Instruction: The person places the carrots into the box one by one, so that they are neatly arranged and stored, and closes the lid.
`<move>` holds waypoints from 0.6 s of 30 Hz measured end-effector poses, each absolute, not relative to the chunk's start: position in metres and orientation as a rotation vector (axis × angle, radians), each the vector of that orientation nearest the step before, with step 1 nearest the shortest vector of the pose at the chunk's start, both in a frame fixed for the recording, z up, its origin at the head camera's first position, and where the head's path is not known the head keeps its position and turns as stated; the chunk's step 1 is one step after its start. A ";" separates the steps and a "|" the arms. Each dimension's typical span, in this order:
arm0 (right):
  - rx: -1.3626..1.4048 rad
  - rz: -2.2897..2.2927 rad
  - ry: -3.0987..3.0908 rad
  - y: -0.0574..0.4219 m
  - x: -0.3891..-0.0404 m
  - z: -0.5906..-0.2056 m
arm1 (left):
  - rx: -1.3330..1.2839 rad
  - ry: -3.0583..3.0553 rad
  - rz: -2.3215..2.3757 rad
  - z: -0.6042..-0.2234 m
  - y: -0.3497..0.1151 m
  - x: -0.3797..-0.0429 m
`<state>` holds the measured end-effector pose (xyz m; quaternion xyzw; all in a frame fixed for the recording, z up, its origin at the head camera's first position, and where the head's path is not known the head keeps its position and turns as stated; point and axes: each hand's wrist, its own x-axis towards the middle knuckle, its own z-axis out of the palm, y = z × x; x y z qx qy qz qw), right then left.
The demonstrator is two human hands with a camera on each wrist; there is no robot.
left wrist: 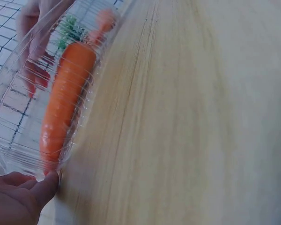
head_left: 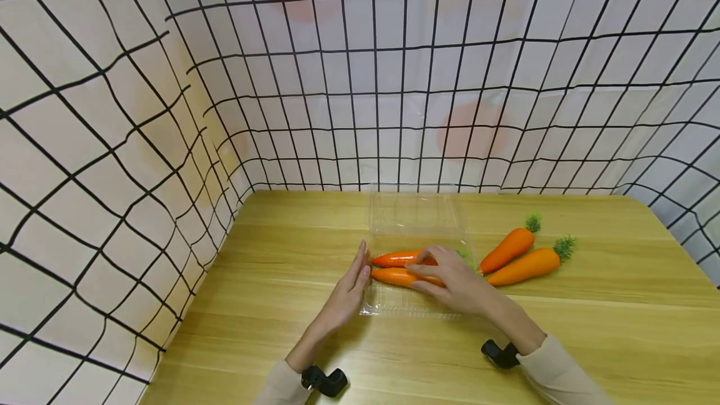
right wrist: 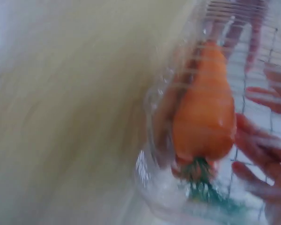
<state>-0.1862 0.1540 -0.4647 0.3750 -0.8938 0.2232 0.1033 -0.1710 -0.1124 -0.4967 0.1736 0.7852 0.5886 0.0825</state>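
Note:
A clear plastic clamshell box (head_left: 388, 300) lies with its lid raised toward the back. Two orange toy carrots are inside, a far carrot (head_left: 394, 259) and a near carrot (head_left: 394, 276), tips to the left. My left hand (head_left: 344, 292) rests against the box's left end, fingers straight; in the left wrist view its thumb (left wrist: 48, 186) touches the wall by the near carrot's tip. Over the carrots is my right hand (head_left: 455, 277), its fingers loosely spread. Through the box wall, the right wrist view shows its fingertips beside the near carrot (right wrist: 206, 122), blurred.
Two more toy carrots with green tops, an upper carrot (head_left: 509, 249) and a lower carrot (head_left: 525, 265), lie on the wooden table (head_left: 270, 255) right of the box. Black wire grid panels (head_left: 394, 80) stand along the back and sides.

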 end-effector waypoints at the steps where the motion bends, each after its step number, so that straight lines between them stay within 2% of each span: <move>1: 1.106 0.655 -2.628 0.157 -0.185 -0.463 | 0.513 2.343 1.759 -0.497 -0.112 -0.171; 18: 0.918 0.665 -2.515 0.219 -0.177 -0.453 | 0.488 2.339 1.774 -0.497 -0.111 -0.171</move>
